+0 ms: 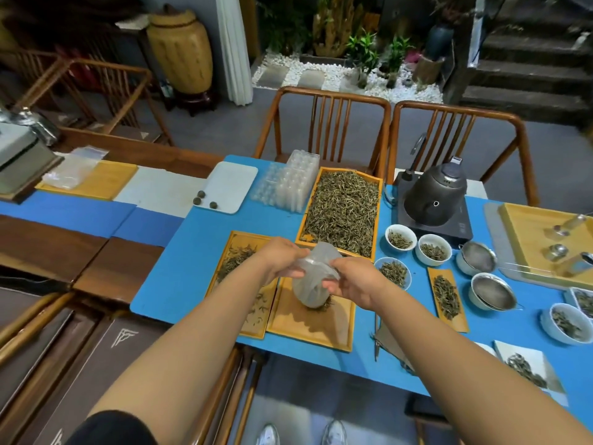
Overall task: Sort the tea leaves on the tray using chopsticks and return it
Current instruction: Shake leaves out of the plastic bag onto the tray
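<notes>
Head view: left hand (pixel 282 258) and right hand (pixel 351 281) both pinch the mouth of a clear plastic bag (pixel 313 281), which hangs upright, its bottom on tea leaves (pixel 322 306) on the near bamboo tray (pixel 308 329); no chopsticks visible

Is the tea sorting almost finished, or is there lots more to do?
Hard to tell, but not finished. Done: nothing certain. In hand: the left hand and right hand hold a clear plastic bag over the front tray, a few leaves at its bottom. No chopsticks in either hand. Left: loose leaves still lie on the left tray.
</notes>
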